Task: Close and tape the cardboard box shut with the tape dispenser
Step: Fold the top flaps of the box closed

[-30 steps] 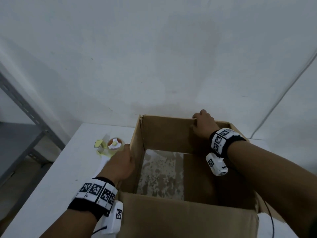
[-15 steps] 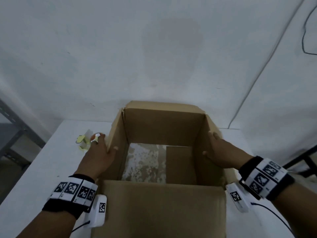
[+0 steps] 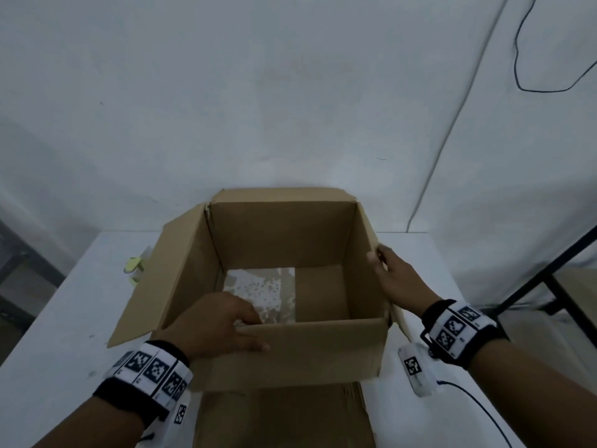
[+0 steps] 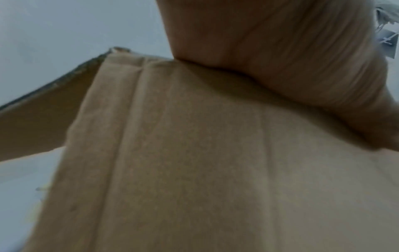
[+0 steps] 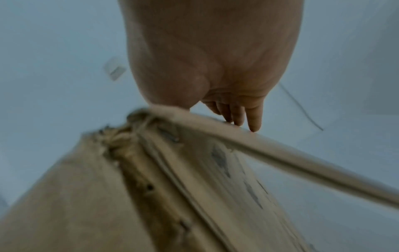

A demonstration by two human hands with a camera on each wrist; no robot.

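The brown cardboard box (image 3: 281, 234) stands open on the white table. My left hand (image 3: 219, 324) grips the top edge of the raised near flap (image 3: 316, 350), fingers inside and thumb outside. The left wrist view shows only my palm (image 4: 280, 51) against cardboard (image 4: 194, 153). My right hand (image 3: 397, 279) pinches the upright right flap (image 3: 365, 227), thumb on its inner face, fingers (image 5: 252, 117) behind its edge (image 5: 280, 153). The left flap (image 3: 161, 276) splays outward. The yellowish tape dispenser (image 3: 133, 266) lies on the table, half hidden behind that flap.
The white table (image 3: 64, 350) ends at a white wall close behind the box. A black cable (image 3: 429, 176) hangs down the wall at the right. A grey metal shelf frame (image 3: 19, 250) stands at the left and a black frame (image 3: 549, 270) at the right.
My left hand left the left flap and took the near flap's edge. The left flap swung outward. My right hand came from the far wall to the right flap.
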